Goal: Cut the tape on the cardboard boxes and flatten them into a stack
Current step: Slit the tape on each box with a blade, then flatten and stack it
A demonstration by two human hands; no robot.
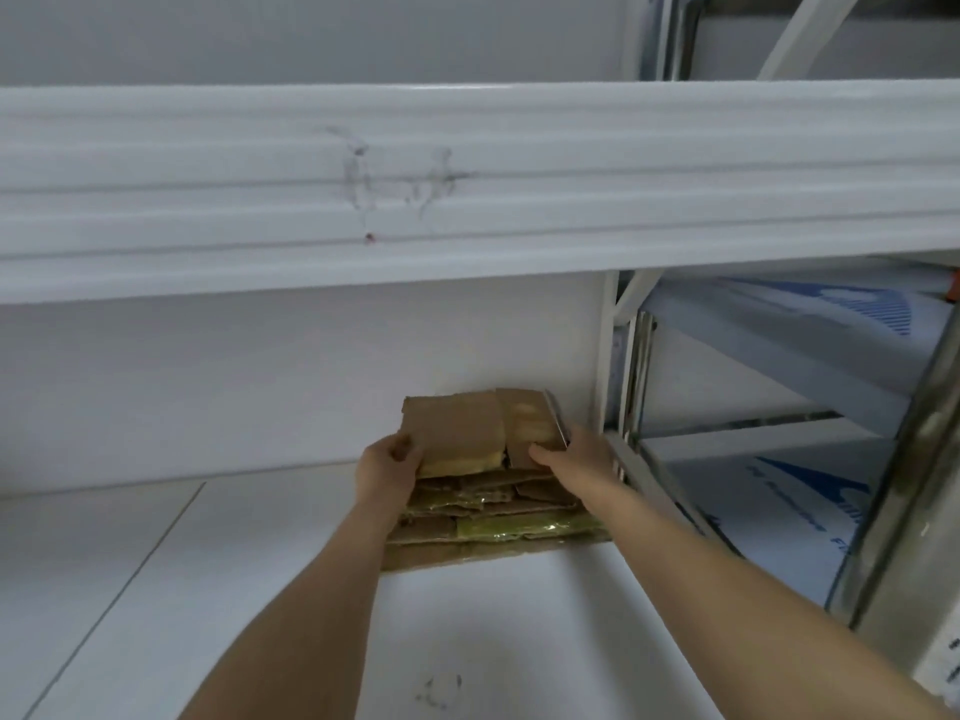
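Observation:
A flattened brown cardboard box (457,423) with yellowish tape is held just above a stack of flattened boxes (498,524) on the white floor by the wall. My left hand (387,467) grips the box's left edge, thumb on top. My right hand (574,454) grips its right edge, thumb pressed on the cardboard. A thin grey strip (557,415) runs along that right edge by my right fingers; I cannot tell what it is. The stack's lower sheets show shiny yellow tape.
A wide white shelf beam (467,189) crosses overhead, close above the stack. A metal rack (628,459) with blue-and-white printed sheets (789,511) stands right of the stack. White floor tiles (156,589) spread left and toward me.

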